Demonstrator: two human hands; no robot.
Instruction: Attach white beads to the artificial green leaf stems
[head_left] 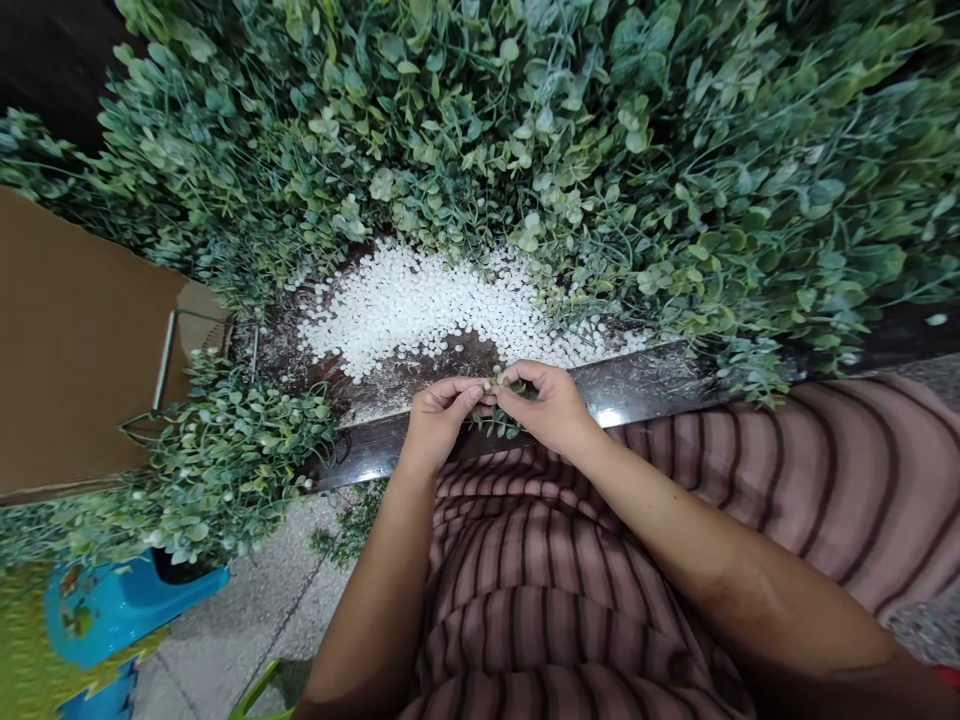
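Observation:
My left hand (439,415) and my right hand (547,405) meet at the near edge of a dark table (637,385), fingers pinched together on a small green leafy sprig (496,418) that hangs between them. Just beyond my hands lies a heap of small white beads (427,305) on the tabletop. A big mass of green artificial foliage (525,130) rings the beads at the back and sides. My lap in striped cloth (540,570) is below the hands.
A second pile of leafy sprigs (217,460) lies at the table's left end. A brown cardboard sheet (75,340) stands at the left. A blue plastic stool (112,620) sits on the grey floor (247,620) at lower left.

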